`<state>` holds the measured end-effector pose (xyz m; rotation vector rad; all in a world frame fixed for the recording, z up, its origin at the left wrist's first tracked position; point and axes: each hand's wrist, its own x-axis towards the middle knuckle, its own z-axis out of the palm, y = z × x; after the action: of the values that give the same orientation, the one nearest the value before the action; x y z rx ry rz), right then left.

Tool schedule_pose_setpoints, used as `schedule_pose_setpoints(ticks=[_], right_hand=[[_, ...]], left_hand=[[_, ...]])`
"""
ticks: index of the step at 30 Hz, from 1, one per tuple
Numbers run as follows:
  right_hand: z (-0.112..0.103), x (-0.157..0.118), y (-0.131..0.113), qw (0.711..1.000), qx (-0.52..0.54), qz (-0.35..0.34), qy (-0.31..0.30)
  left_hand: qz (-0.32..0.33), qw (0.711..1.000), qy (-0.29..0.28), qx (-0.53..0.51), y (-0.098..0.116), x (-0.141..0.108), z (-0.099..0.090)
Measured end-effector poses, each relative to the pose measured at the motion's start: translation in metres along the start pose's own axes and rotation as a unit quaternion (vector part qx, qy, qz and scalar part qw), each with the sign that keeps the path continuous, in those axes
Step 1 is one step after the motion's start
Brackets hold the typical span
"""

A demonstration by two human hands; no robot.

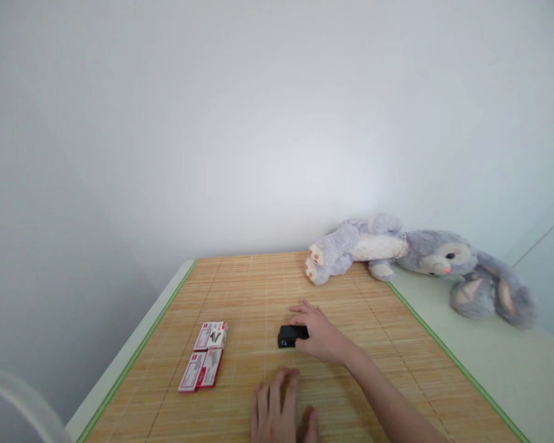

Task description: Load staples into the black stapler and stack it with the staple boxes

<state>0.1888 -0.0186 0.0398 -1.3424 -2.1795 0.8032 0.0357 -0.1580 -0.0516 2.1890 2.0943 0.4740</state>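
Note:
A small black stapler [293,333] lies on the bamboo mat near the middle of the table. My right hand [321,332] reaches in from the right and grips its right end, with thumb and fingers on either side; that end is hidden under the hand. Nearer to me, my left hand [276,409] rests on the mat with its fingers apart and nothing in them. Left of both hands is a group of small red-and-white boxes, among them a box with a stapler picture [218,336] and a box with a staple picture [210,367].
The bamboo mat [244,289] has green edging and covers much of a pale table [512,357]. At the back right lies a grey plush rabbit [378,247] on its side, partly on the mat. Behind stands a plain wall. A blurred pale curved thing [25,400] shows at lower left.

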Motion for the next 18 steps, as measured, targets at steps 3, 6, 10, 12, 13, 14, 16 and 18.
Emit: schedule_pose_setpoints(ticks=[3,6,10,12,13,14,16,18], right_hand=[[-0.007,-0.01,0.006,0.999,0.02,-0.026,-0.012],[0.001,-0.011,0.003,0.999,0.041,-0.034,-0.002],[0.007,-0.006,0.002,0.997,0.07,-0.042,0.017],[0.002,-0.005,0.004,0.988,0.137,-0.06,0.024],[-0.002,-0.006,0.007,0.981,0.179,-0.065,0.032],[-0.008,-0.008,0.009,0.974,0.215,-0.065,0.045],[-0.024,-0.015,0.017,0.967,0.241,-0.046,0.072],[-0.044,-0.028,0.029,0.972,0.215,-0.018,0.09]], left_hand=[[0.005,1.0,0.013,-0.007,-0.004,0.018,-0.015],[0.015,1.0,0.001,-0.007,0.001,0.028,-0.023],[0.006,1.0,-0.004,0.002,0.007,0.031,-0.025],[-0.005,1.0,0.008,0.003,0.008,0.032,-0.026],[-0.01,1.0,0.013,0.003,0.008,0.033,-0.027],[-0.014,1.0,0.016,0.003,0.007,0.034,-0.028],[-0.018,1.0,0.012,0.002,0.004,0.037,-0.03],[-0.012,1.0,-0.001,-0.002,-0.001,0.039,-0.033]])
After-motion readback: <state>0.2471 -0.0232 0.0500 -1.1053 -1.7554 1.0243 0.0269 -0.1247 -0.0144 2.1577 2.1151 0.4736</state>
